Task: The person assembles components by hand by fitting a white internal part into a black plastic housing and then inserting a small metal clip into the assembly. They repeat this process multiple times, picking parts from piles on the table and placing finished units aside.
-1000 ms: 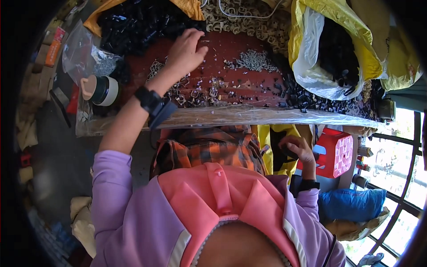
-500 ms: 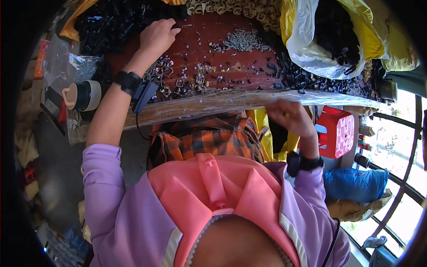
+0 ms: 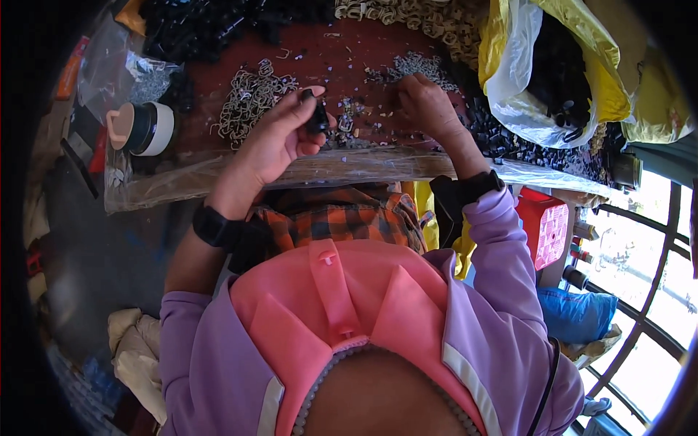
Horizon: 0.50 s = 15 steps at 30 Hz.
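My left hand (image 3: 278, 136) is closed around a small black plastic part (image 3: 318, 118), held upright over the near side of the dark red tabletop (image 3: 320, 69). A heap of bent metal clips (image 3: 251, 102) lies just left of that hand. My right hand (image 3: 430, 109) rests at the near edge of a pile of small grey screws (image 3: 423, 67). Its fingers are curled down and pressed together; whatever is between them is hidden. Between the two hands lie scattered little metal bits (image 3: 347, 116).
Black plastic parts (image 3: 200, 29) are heaped at the far left, beige parts (image 3: 425, 22) at the back. A yellow and white bag (image 3: 505, 91) of black pieces stands right. A lidded cup (image 3: 149, 129) sits left near the plastic-wrapped table edge (image 3: 349, 166). A red stool (image 3: 545, 229) stands below.
My left hand has come back from the far black heap and now holds a black part. My right hand has risen from below the table edge to the screw pile.
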### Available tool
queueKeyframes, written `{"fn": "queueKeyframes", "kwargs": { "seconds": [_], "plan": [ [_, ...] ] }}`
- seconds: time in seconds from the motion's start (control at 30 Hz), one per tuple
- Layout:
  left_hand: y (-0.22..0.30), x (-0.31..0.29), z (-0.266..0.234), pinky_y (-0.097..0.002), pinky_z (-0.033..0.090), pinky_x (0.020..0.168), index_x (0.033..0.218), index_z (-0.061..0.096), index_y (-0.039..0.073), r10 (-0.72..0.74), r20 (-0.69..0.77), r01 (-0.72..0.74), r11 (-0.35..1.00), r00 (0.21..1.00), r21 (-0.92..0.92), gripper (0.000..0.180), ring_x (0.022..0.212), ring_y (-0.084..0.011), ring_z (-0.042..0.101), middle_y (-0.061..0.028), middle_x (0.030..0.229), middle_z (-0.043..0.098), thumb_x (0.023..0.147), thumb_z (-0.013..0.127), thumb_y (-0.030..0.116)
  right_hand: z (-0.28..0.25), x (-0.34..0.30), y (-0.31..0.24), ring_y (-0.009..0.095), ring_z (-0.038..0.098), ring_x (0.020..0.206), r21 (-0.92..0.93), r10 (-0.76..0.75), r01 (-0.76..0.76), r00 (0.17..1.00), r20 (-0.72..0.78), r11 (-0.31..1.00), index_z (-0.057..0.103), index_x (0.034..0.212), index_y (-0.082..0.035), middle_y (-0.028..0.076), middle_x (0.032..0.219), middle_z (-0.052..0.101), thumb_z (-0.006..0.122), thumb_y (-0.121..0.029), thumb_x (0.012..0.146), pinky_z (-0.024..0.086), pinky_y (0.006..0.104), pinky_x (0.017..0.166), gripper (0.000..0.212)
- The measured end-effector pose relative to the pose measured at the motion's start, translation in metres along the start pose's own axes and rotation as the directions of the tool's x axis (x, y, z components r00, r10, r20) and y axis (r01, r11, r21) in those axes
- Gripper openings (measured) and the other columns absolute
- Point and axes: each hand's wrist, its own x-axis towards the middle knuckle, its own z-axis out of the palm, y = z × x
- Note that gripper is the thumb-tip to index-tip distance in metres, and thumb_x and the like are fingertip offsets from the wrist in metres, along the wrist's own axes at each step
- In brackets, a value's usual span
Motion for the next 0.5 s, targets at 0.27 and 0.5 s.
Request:
{"fn": "queueKeyframes", "kwargs": {
  "seconds": [0.27,0.5],
  "plan": [
    [-0.014,0.005,-0.004,-0.0151,0.041,0.049,0.105,0.046,0.007,0.024,-0.115,-0.013,0.995,0.993,0.096,0.029,0.058,-0.0068,0.049,-0.0054,0.081,0.055,0.080,0.050,0.022,-0.006,0.007,-0.018,0.030,0.053,0.065,0.167,0.045,-0.029,0.995,-0.091,0.986,0.049,0.074,-0.003,0.012,0.070,0.050,0.051,-0.011,0.070,0.043,0.0377,0.057,0.010],
    [-0.018,0.000,-0.010,-0.0159,0.042,0.048,0.096,0.052,0.008,0.019,-0.099,-0.025,0.998,0.995,-0.060,0.023,0.055,-0.0058,0.051,-0.0029,0.075,0.056,0.078,0.053,0.023,0.013,0.020,-0.032,0.029,0.054,0.062,0.005,0.077,-0.077,0.995,-0.061,0.997,0.050,0.075,-0.003,0.012,0.069,0.051,0.054,-0.014,0.069,0.043,0.0359,0.056,0.013]
  ]
}}
